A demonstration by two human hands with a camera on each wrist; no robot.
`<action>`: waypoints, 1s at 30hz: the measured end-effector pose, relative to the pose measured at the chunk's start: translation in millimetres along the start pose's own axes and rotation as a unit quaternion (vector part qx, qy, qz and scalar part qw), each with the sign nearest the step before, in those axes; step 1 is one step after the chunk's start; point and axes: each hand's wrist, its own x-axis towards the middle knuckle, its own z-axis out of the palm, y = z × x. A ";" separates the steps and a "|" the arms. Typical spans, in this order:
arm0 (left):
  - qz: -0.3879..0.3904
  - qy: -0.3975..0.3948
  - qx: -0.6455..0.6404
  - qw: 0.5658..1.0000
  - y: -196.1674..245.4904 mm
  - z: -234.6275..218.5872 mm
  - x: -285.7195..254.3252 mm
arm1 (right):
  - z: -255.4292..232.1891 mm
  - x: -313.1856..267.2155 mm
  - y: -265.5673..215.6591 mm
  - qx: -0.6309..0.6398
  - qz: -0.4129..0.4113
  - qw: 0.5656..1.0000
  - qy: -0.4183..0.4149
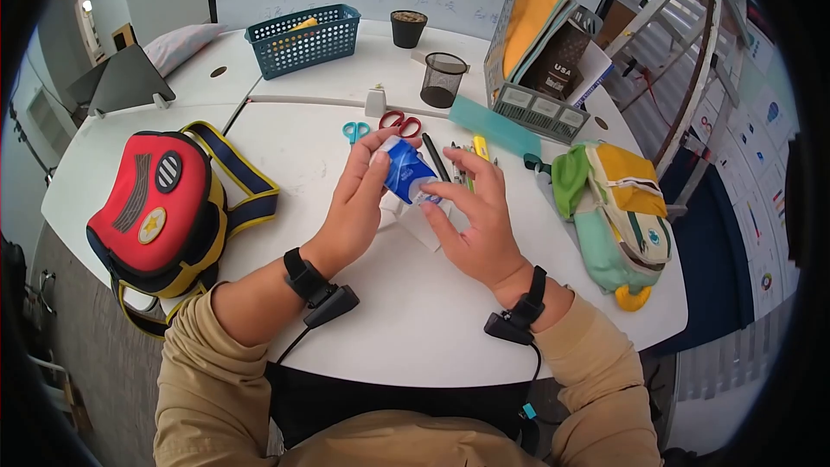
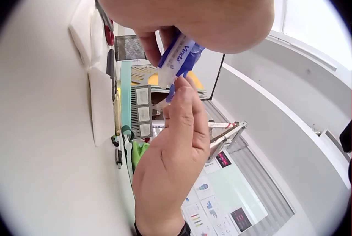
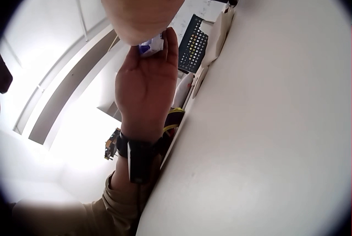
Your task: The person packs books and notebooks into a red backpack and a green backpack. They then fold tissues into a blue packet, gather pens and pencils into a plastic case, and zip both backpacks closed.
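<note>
A small blue and white tissue pack [image 1: 405,166] marked Vinda is held above the table between both hands. My left hand [image 1: 353,207] grips it, thumb on the near side and fingers behind. At the pack's right, whitish end, my right hand [image 1: 484,229] pinches the wrapper with thumb and fingertips. In the left wrist view, the right hand [image 2: 173,148] is below the pack [image 2: 180,56], fingertips at its edge. The left hand [image 3: 146,90] hides part of the pack [image 3: 151,45] in the right wrist view. White folded tissues [image 1: 419,225] lie beneath the hands.
Red scissors [image 1: 400,124], teal scissors [image 1: 355,131] and several pens lie beyond the hands. A red backpack [image 1: 156,199] sits left, a green and yellow pouch bag [image 1: 618,216] right. Behind stand a basket [image 1: 303,43], a plant pot [image 1: 408,30], a mesh cup [image 1: 443,82] and a file holder [image 1: 540,112].
</note>
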 end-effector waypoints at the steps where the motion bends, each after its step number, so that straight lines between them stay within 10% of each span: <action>1: -0.003 -0.006 0.006 1.000 0.4 1.8 -1.8 | 0.4 -1.0 3.6 -0.023 0.001 1.000 0.005; 30: -0.077 -0.007 0.017 0.997 -11.6 6.1 -6.1 | 9.0 -7.8 8.1 -0.030 0.082 0.994 0.060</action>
